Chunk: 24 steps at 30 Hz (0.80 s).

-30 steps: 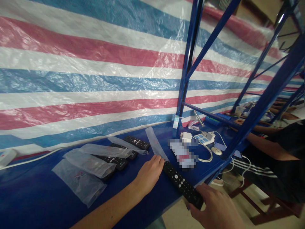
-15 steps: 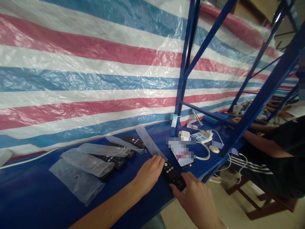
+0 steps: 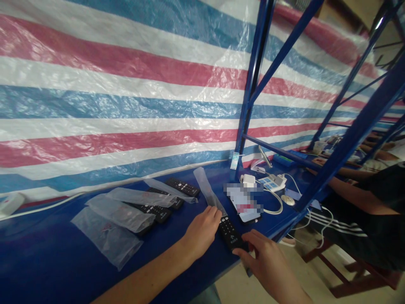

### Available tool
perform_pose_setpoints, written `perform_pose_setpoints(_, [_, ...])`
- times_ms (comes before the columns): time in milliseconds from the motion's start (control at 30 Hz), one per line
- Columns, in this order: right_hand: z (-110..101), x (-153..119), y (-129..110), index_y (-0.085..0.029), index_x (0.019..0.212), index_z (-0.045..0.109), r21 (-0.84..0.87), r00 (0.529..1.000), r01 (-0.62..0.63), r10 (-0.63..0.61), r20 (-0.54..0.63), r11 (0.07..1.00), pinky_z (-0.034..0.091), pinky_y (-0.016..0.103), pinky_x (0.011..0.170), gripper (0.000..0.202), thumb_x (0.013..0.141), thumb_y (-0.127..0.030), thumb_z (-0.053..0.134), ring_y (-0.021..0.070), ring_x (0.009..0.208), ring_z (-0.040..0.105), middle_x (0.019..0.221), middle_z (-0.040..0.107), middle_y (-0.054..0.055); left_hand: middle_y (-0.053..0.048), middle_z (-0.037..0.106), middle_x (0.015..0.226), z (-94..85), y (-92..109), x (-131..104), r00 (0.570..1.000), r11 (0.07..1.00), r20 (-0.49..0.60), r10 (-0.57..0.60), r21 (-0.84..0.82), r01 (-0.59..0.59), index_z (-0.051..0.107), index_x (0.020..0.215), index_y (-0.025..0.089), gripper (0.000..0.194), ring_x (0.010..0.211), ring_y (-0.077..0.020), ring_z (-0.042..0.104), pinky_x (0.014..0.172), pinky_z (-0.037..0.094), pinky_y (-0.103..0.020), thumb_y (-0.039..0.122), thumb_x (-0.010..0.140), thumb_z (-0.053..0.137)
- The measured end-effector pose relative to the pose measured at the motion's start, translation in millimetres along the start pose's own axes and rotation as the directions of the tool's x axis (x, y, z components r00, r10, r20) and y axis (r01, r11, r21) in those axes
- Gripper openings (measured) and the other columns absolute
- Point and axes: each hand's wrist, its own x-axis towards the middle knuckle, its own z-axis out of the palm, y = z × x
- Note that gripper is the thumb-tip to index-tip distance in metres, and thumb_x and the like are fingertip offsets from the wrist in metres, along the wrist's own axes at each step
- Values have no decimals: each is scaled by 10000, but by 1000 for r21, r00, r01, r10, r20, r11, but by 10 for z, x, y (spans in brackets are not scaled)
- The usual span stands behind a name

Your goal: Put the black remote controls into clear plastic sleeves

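A black remote control [image 3: 230,233] lies slantwise at the front of the blue table, its far end inside a frosted plastic sleeve [image 3: 207,188]. My left hand [image 3: 205,226] is closed on the sleeve's mouth where it meets the remote. The fingers and thumb of my right hand [image 3: 261,253] pinch the remote's near end. To the left, several more remotes lie in a row with plastic sleeves over or beside them, among them one remote [image 3: 182,185] at the back and a flat sleeve [image 3: 109,236] at the near left.
Right of the remote lies a phone [image 3: 245,207], partly blurred out. Behind it are a white charger [image 3: 247,180], a power strip [image 3: 272,182] and loose cables. Blue metal posts [image 3: 249,84] rise from the table. At the right a person in dark clothes [image 3: 373,202] sits nearby.
The sleeve's mouth now covers more of the remote's far buttons. My right hand has shifted slightly toward the remote's near end. The whole view has moved a little.
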Motion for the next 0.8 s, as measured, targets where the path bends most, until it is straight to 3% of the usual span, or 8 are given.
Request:
perform_pose_setpoints(167, [143,115,-16,-212,631,548,-136,980,-8,-20,-198,991,296,248,495,322,752,-451,727,134,514,563,603,590,-32,-84,591,1111,-36,86,-87,1000,999,11,15,-32,-14,554,1061,147,392,1074,-216,540,936,478,-334,-65,779,384])
perform_pose_setpoints(300, [261,317,-137,-209,636,538,-204,970,-78,27,-242,976,249,261,500,289,783,-395,701,145,545,582,619,606,-16,-79,611,1067,-4,161,-161,999,998,20,48,-44,-47,568,1018,145,364,1040,-224,560,911,500,-349,-58,775,389])
perform_pose_setpoints(467, [260,481,-264,-202,743,587,-191,977,-152,118,-178,970,244,264,520,151,857,-300,594,156,627,618,725,662,15,-87,619,1139,65,225,-284,989,987,-89,115,-99,-124,519,1134,137,372,1074,-198,570,944,489,-320,-29,826,394])
perform_pose_setpoints(600, [5,341,-197,-225,832,612,-110,995,-95,93,-27,989,314,246,545,83,777,-277,646,164,663,623,749,663,-2,-38,655,942,111,124,-501,978,986,-195,76,-129,-102,526,1026,191,137,887,-202,634,780,551,-344,184,929,429])
perform_pose_setpoints(667, [-117,288,-200,-235,885,620,-43,999,-43,42,-24,998,368,246,576,104,841,-314,569,164,682,631,760,666,6,-32,659,891,165,43,-620,962,987,-255,99,-98,-127,520,989,197,103,832,-207,644,738,556,-348,228,927,444])
perform_pose_setpoints(800, [-102,416,-412,-192,937,636,-224,995,-70,53,-82,972,422,287,633,255,895,-415,520,221,785,664,864,695,83,-22,665,852,304,-60,-744,923,982,-355,148,-61,-181,514,952,211,106,787,-195,652,739,554,-334,195,922,413])
